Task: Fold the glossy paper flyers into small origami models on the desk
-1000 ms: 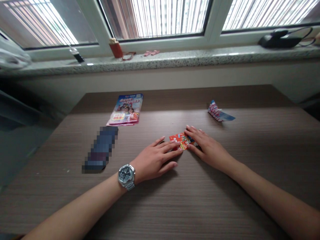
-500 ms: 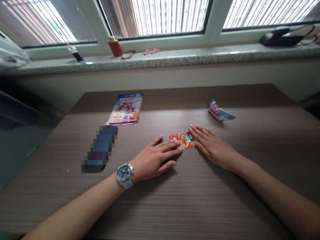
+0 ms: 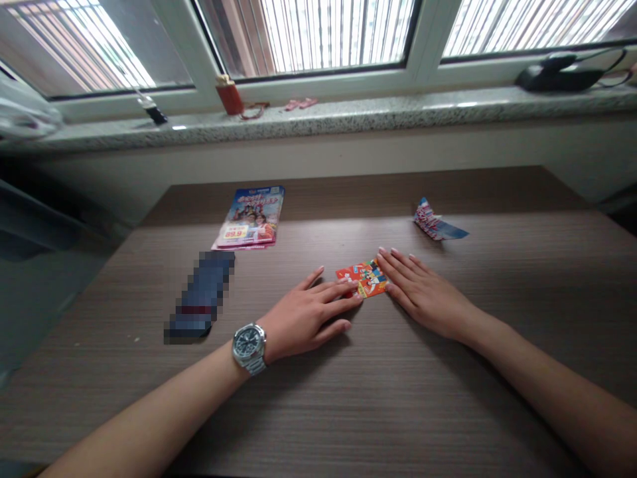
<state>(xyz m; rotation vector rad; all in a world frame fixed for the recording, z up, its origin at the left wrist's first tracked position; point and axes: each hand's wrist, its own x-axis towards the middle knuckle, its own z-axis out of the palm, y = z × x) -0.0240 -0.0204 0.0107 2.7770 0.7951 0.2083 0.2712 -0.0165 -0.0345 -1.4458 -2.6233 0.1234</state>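
A small orange piece of printed paper (image 3: 365,277) with colourful cartoon pictures lies flat on the brown wood-grain table (image 3: 318,411). The fingertips of my left hand (image 3: 311,312) rest on its left side, fingers stretched out, and a silver watch (image 3: 249,345) is on that wrist. My right hand (image 3: 423,292) lies flat with its fingers extended, touching the paper's right edge and covering part of it. Neither hand grips the paper. Beyond my right hand stands a folded blue-and-pink paper piece (image 3: 434,222).
A stack of printed flyers (image 3: 253,216) lies at the back left. Nearer is a dark, pixelated oblong object (image 3: 202,299). Along the granite windowsill (image 3: 358,119) are a red item with a cord (image 3: 229,96), small pink things (image 3: 300,103) and a black device with a cable (image 3: 560,74).
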